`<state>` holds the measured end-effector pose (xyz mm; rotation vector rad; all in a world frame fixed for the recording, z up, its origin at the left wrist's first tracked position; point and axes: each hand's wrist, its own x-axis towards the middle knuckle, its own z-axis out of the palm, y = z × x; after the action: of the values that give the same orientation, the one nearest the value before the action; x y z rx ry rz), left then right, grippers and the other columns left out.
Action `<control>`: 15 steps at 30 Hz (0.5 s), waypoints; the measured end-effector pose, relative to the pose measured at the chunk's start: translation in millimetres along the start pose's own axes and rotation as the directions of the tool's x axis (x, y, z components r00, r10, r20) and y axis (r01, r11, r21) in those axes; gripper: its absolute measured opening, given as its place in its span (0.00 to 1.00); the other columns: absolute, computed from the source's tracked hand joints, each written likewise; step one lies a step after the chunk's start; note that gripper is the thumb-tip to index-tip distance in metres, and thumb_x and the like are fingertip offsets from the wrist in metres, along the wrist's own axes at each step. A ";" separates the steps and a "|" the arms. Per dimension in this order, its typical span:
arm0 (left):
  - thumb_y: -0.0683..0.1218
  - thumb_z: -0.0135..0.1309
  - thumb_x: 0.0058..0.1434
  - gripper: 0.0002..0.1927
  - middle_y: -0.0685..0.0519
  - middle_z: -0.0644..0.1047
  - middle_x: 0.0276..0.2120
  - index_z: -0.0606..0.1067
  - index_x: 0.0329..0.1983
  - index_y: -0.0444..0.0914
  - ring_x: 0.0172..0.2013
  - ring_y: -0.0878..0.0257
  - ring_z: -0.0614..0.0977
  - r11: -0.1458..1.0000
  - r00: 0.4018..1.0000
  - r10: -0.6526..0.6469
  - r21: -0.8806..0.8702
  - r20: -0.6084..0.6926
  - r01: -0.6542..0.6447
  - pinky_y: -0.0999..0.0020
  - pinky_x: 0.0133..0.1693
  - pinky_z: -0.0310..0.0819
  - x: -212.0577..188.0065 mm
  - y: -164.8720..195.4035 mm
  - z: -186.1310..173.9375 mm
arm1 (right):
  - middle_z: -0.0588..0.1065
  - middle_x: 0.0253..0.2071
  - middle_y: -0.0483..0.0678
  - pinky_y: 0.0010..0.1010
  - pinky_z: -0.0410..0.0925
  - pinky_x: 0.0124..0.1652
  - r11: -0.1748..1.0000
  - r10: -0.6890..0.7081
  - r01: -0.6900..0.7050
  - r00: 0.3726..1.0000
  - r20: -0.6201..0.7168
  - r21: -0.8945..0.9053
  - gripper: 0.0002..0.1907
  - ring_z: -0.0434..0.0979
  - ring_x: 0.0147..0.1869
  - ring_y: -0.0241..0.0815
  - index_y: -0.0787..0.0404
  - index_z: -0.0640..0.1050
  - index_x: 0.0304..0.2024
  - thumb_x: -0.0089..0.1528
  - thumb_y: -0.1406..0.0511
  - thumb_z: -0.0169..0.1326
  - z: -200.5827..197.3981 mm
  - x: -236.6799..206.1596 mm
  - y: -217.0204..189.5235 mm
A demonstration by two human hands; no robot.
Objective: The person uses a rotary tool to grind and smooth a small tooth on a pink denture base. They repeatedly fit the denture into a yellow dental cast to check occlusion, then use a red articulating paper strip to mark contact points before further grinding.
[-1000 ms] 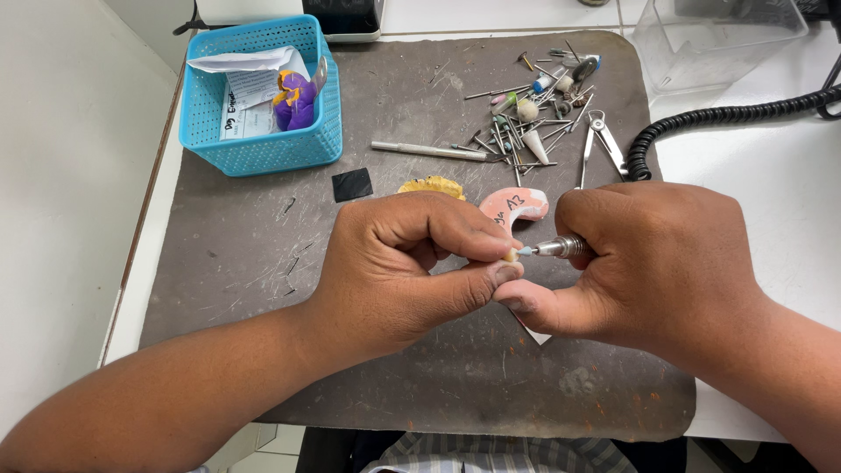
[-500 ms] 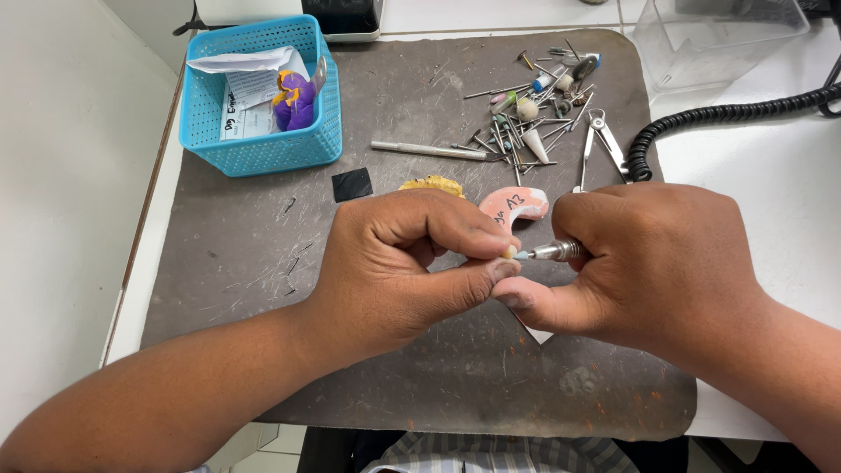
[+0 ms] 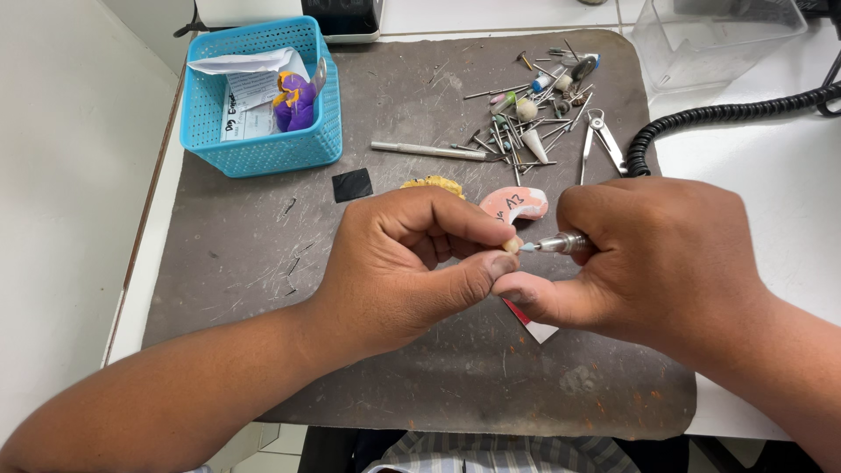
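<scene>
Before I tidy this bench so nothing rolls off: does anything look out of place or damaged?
Yes. Small burs and bits lie scattered loose at the mat's far edge beside the pliers, not in any holder. The grey mat is scratched and stained. Nothing looks spilled.

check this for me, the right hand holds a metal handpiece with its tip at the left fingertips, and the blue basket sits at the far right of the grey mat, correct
Not quite. The head view shows the blue basket at the far left of the grey mat, not the far right. The rest stands: the right hand holds the metal handpiece with its tip at the fingertips of the left hand.
</scene>
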<state>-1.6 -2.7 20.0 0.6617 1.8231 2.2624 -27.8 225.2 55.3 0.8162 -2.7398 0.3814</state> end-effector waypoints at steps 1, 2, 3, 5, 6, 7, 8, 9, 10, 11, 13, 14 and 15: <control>0.38 0.62 0.68 0.09 0.47 0.82 0.46 0.78 0.49 0.31 0.47 0.65 0.85 1.000 1.000 -0.014 -0.007 0.005 0.014 0.69 0.52 0.85 0.2 0.3 0.4 | 0.64 0.07 0.46 0.38 0.59 0.16 1.000 -0.019 0.019 1.000 -0.022 0.011 0.40 0.67 0.12 0.46 0.59 0.71 0.11 0.45 0.30 0.59 -1.1 -0.5 0.6; 0.39 0.61 0.68 0.10 0.47 0.82 0.45 0.78 0.50 0.31 0.47 0.65 0.85 1.000 1.000 -0.027 -0.014 0.010 0.027 0.69 0.52 0.85 0.0 0.7 0.7 | 0.64 0.08 0.45 0.38 0.59 0.17 0.999 -0.038 0.039 0.998 -0.044 0.022 0.39 0.67 0.13 0.46 0.59 0.70 0.11 0.45 0.32 0.58 -2.6 -1.1 1.3; 0.39 0.61 0.68 0.10 0.47 0.82 0.45 0.78 0.51 0.31 0.47 0.65 0.85 0.999 0.999 -0.040 -0.021 0.014 0.041 0.70 0.52 0.85 -0.1 1.2 1.1 | 0.64 0.09 0.45 0.38 0.59 0.17 0.998 -0.056 0.058 0.996 -0.067 0.032 0.38 0.67 0.14 0.46 0.59 0.70 0.12 0.45 0.33 0.58 -3.8 -1.5 1.8; 0.39 0.61 0.68 0.10 0.48 0.82 0.45 0.78 0.51 0.31 0.47 0.66 0.85 0.999 0.999 -0.042 -0.013 0.025 0.042 0.70 0.53 0.85 0.4 2.2 1.0 | 0.64 0.08 0.45 0.38 0.59 0.17 0.998 -0.057 0.059 0.997 -0.053 0.030 0.39 0.68 0.14 0.45 0.59 0.70 0.11 0.45 0.32 0.60 -4.5 -0.8 2.2; 0.39 0.61 0.67 0.10 0.48 0.82 0.45 0.78 0.51 0.31 0.47 0.66 0.86 0.999 0.999 -0.044 -0.009 0.030 0.044 0.71 0.53 0.86 0.5 2.5 0.9 | 0.64 0.08 0.45 0.38 0.59 0.17 0.998 -0.058 0.059 0.997 -0.044 0.030 0.40 0.68 0.14 0.45 0.59 0.70 0.11 0.46 0.32 0.61 -4.7 -0.4 2.0; 0.39 0.61 0.67 0.11 0.48 0.82 0.46 0.78 0.51 0.31 0.47 0.66 0.85 0.999 0.998 -0.041 -0.022 0.037 0.042 0.70 0.53 0.86 0.7 3.0 1.0 | 0.64 0.08 0.46 0.38 0.59 0.16 0.998 -0.056 0.057 0.998 -0.042 0.022 0.39 0.68 0.13 0.45 0.59 0.71 0.11 0.46 0.32 0.62 -4.9 -0.4 1.4; 0.39 0.61 0.67 0.11 0.47 0.82 0.46 0.78 0.51 0.31 0.47 0.66 0.85 0.999 0.998 -0.039 -0.033 0.044 0.040 0.70 0.53 0.86 1.0 3.4 0.7 | 0.64 0.08 0.46 0.38 0.59 0.16 0.998 -0.053 0.054 0.998 -0.040 0.014 0.39 0.68 0.13 0.45 0.59 0.71 0.11 0.46 0.33 0.62 -4.8 -0.5 0.6; 0.39 0.62 0.67 0.11 0.47 0.82 0.46 0.78 0.51 0.31 0.46 0.67 0.85 0.998 0.998 -0.037 -0.044 0.052 0.039 0.70 0.53 0.86 1.3 3.9 0.3 | 0.64 0.07 0.46 0.38 0.59 0.16 0.999 -0.050 0.050 0.998 -0.038 0.006 0.39 0.68 0.13 0.46 0.59 0.72 0.11 0.45 0.33 0.62 -4.7 -0.4 -0.2; 0.39 0.62 0.67 0.11 0.47 0.82 0.46 0.78 0.51 0.31 0.46 0.67 0.85 0.999 0.998 -0.034 -0.031 0.055 0.036 0.70 0.52 0.86 1.3 4.5 -0.3 | 0.63 0.07 0.46 0.39 0.59 0.16 0.998 -0.056 0.057 0.998 -0.037 0.002 0.39 0.68 0.13 0.46 0.59 0.71 0.11 0.46 0.33 0.62 -4.5 -0.3 -0.7; 0.39 0.62 0.67 0.11 0.48 0.82 0.45 0.78 0.51 0.31 0.46 0.67 0.85 0.999 0.998 -0.031 -0.018 0.057 0.032 0.71 0.51 0.86 1.0 5.3 -0.8 | 0.63 0.07 0.46 0.39 0.59 0.16 0.998 -0.063 0.063 0.997 -0.034 -0.001 0.39 0.67 0.12 0.46 0.60 0.71 0.10 0.46 0.33 0.62 -4.7 -0.4 -1.1; 0.39 0.62 0.67 0.11 0.48 0.82 0.45 0.79 0.50 0.31 0.45 0.67 0.86 0.999 0.997 -0.041 0.015 0.060 0.041 0.71 0.50 0.86 1.0 6.5 -1.7 | 0.63 0.06 0.46 0.39 0.58 0.16 0.997 -0.071 0.071 0.997 -0.030 -0.004 0.40 0.67 0.12 0.46 0.60 0.70 0.10 0.46 0.32 0.62 -4.6 -0.4 -1.4; 0.39 0.63 0.66 0.11 0.48 0.83 0.44 0.79 0.50 0.31 0.44 0.67 0.86 0.998 0.997 -0.054 0.033 0.058 0.052 0.72 0.49 0.87 1.2 6.9 -2.0 | 0.62 0.06 0.46 0.39 0.58 0.15 0.997 -0.073 0.073 0.997 -0.026 -0.003 0.40 0.67 0.12 0.46 0.60 0.70 0.10 0.46 0.32 0.61 -4.5 -0.3 -1.2; 0.40 0.63 0.65 0.11 0.48 0.83 0.43 0.79 0.49 0.31 0.43 0.67 0.87 0.997 0.996 -0.067 0.053 0.057 0.064 0.72 0.49 0.87 1.3 7.3 -1.9 | 0.62 0.06 0.46 0.39 0.58 0.15 0.997 -0.076 0.076 0.997 -0.024 -0.002 0.40 0.67 0.11 0.45 0.60 0.70 0.10 0.46 0.32 0.61 -4.6 -0.5 -1.1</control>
<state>-2.4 -5.7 27.0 0.6599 1.8524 2.1393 -26.0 226.0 59.6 0.9060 -2.6780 0.3714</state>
